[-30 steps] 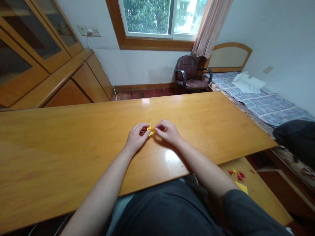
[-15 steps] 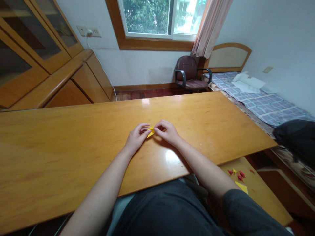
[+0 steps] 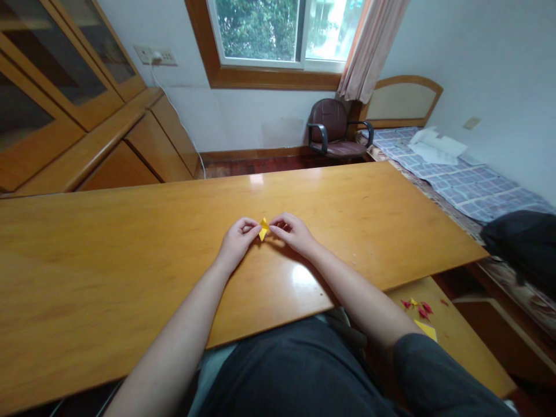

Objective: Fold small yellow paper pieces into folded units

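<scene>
A small folded piece of yellow paper (image 3: 263,229) stands on edge between my two hands, just above the wooden table (image 3: 130,243). My left hand (image 3: 237,241) pinches its left side with curled fingers. My right hand (image 3: 293,233) pinches its right side, thumb and forefinger together. Both wrists rest on the tabletop near the middle of the table.
A lower wooden surface (image 3: 460,341) at the right carries several small red and yellow paper pieces (image 3: 417,308) and a yellow sheet (image 3: 426,330). A brown office chair (image 3: 334,130), a bed (image 3: 464,179) and a dark bag (image 3: 521,243) lie beyond. Wooden cabinets (image 3: 87,116) line the left wall.
The yellow paper has been turned up from lying flat to standing on edge between the fingertips. Both hands stayed in place, with fingers drawn closer together.
</scene>
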`<state>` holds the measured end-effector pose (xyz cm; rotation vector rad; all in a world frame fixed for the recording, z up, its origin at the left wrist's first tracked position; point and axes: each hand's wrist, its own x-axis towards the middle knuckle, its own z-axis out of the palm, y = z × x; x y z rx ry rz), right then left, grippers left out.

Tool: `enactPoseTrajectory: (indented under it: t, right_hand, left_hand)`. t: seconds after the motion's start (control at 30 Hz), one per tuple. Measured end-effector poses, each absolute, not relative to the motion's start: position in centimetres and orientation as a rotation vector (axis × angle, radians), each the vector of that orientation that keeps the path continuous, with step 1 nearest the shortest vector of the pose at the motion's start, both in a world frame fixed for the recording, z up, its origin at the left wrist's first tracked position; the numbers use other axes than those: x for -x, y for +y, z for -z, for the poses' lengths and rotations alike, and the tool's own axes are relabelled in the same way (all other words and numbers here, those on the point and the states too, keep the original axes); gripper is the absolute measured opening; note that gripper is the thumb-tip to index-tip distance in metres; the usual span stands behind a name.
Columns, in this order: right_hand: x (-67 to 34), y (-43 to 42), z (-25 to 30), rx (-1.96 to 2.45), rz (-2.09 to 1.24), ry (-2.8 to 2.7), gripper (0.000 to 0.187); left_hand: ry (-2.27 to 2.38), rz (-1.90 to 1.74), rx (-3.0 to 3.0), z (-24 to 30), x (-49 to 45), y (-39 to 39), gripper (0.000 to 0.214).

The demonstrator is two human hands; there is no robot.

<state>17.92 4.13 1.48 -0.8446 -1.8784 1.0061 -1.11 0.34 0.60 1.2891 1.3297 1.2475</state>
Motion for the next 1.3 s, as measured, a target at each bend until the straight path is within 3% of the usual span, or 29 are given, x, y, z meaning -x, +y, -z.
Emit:
enactPoseTrajectory:
  t: [0.23, 0.57, 0.83, 1.3]
  right_hand:
    - [-17.4, 4.0, -0.7, 0.84, -1.294, -1.765, 0.024]
    - [-16.9, 3.9, -0.8, 0.7, -1.767, -1.447, 0.053]
    - [-17.0, 4.3, -0.7, 0.718, -1.785, -1.388, 0.054]
    - [-16.6, 3.8, -0.5, 0.786, -1.637, -1.586, 0.039]
  left_hand:
    - [1.347, -1.267, -1.309, -0.3, 1.0, 0.4, 0.029]
    - [1.585, -1.226, -1.564, -0.5, 0.9, 0.0, 0.025]
    - [1.504, -1.287, -1.563, -0.1, 0.9, 0.3, 0.02]
    - [1.353, -1.39, -1.794, -0.5, 0.6, 0.1, 0.007]
